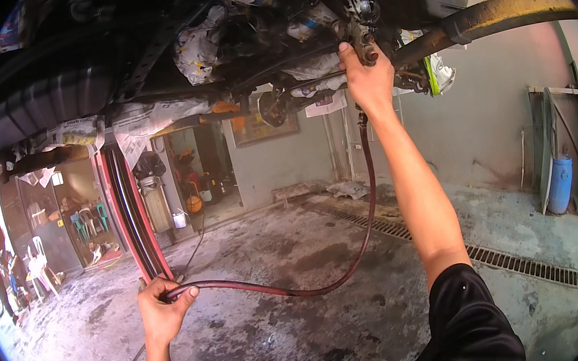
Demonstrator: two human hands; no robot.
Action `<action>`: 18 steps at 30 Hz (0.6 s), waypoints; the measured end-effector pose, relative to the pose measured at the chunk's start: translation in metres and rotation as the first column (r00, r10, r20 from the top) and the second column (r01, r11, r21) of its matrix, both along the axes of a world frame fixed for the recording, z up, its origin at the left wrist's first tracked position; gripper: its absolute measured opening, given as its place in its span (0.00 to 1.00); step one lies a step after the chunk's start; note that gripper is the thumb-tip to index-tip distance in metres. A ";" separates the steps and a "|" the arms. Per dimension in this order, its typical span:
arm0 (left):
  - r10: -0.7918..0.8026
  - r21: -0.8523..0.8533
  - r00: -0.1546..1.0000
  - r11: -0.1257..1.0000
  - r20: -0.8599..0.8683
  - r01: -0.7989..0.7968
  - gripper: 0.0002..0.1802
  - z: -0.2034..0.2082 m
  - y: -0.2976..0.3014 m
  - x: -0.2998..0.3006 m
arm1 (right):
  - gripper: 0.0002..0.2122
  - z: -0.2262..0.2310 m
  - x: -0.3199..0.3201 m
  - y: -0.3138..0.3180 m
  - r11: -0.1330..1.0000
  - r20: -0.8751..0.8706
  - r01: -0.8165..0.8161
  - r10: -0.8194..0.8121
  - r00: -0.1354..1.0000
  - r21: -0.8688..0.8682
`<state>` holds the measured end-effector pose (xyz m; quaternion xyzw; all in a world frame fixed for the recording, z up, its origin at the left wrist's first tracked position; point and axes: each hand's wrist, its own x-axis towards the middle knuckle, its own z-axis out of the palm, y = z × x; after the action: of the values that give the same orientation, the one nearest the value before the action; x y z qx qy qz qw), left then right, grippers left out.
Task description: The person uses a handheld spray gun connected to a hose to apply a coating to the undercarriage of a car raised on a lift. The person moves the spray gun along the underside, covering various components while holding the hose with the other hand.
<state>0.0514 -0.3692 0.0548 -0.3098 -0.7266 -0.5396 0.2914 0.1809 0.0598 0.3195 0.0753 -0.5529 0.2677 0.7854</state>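
I stand under a raised vehicle whose underside is partly wrapped in newspaper. My right hand reaches up and grips a spray tool with a dark round cup, held against the underbody. A dark red hose hangs from that tool, sags in a loop and runs left. My left hand is closed around the hose at waist height, low and to the left. My right arm wears a black sleeve.
A yellow lift arm crosses overhead at the right. A red lift post stands behind my left hand. A floor drain grate runs across the wet concrete. A blue barrel and leaning panels are at the right wall. Plastic chairs stand far left.
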 end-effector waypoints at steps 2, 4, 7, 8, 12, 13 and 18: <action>-0.004 0.007 1.000 1.000 -0.011 0.004 0.20 -0.001 -0.001 -0.002 | 0.18 0.005 0.003 -0.004 0.997 -0.053 0.071 -0.068 0.996 0.041; -0.015 0.020 1.000 1.000 -0.014 0.015 0.20 -0.003 0.000 -0.004 | 0.18 0.009 0.006 -0.006 0.992 -0.073 0.114 -0.111 0.991 0.046; -0.030 0.034 0.999 0.999 -0.015 0.031 0.20 -0.006 0.000 -0.007 | 0.18 0.011 0.008 -0.007 0.993 -0.060 0.115 -0.114 0.992 0.021; -0.029 0.027 0.999 0.999 -0.017 0.029 0.20 -0.006 0.000 -0.008 | 0.18 0.009 0.008 -0.006 0.995 -0.052 0.103 -0.102 0.993 0.017; -0.040 0.024 0.999 0.999 -0.016 0.040 0.20 -0.008 -0.001 -0.013 | 0.13 0.004 0.002 -0.004 0.998 -0.096 0.054 -0.049 0.994 0.045; -0.048 0.028 0.999 0.998 -0.019 0.048 0.20 -0.009 -0.002 -0.013 | 0.13 0.001 0.002 -0.002 0.997 -0.095 0.051 -0.046 0.994 0.050; -0.017 -0.001 1.000 1.000 -0.019 0.017 0.20 -0.003 -0.013 -0.015 | 0.13 -0.001 -0.003 -0.002 0.989 -0.131 0.113 -0.101 0.986 0.090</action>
<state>0.0369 -0.3824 0.0517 -0.3211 -0.7214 -0.5387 0.2937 0.1778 0.0575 0.3183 0.1004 -0.5178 0.1925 0.8275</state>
